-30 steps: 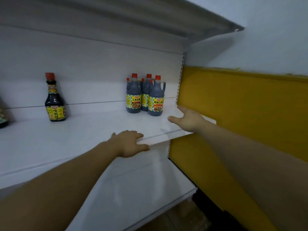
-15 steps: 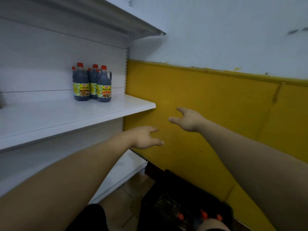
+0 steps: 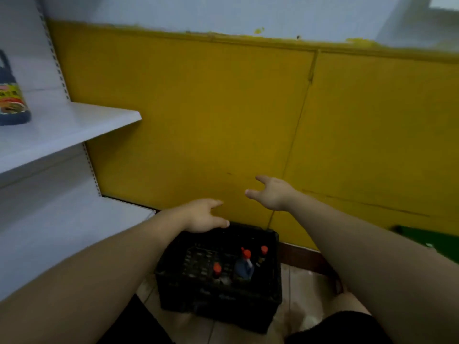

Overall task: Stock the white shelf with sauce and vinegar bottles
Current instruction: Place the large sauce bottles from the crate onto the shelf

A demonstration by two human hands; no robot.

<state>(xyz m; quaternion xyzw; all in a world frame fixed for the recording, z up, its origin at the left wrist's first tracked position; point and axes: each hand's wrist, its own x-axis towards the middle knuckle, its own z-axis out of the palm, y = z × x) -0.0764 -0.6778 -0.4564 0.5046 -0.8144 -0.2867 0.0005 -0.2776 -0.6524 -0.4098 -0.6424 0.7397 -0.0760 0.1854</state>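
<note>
Yellow wall [image 3: 223,108] behind black crate [image 3: 223,294]; white shelf [image 3: 62,127] left.

A small shop, it seems: a white shelf [image 3: 74,126] on slotted retail uprights [image 3: 57,63] carries a labelled sauce bottle [image 3: 11,103]; below and right of the shelf, a black crate [image 3: 218,304] of red-capped bottles [image 3: 244,268] sits on tiled floor [image 3: 299,281].

Left hand [image 3: 203,217] and right hand [image 3: 272,192] are being held out empty, fingers spread, above black crate [image 3: 218,301]; red-capped bottles [image 3: 244,266] are being kept upright inside. Dark bottle [image 3: 12,103] is being borne by white shelf [image 3: 74,125].
</note>
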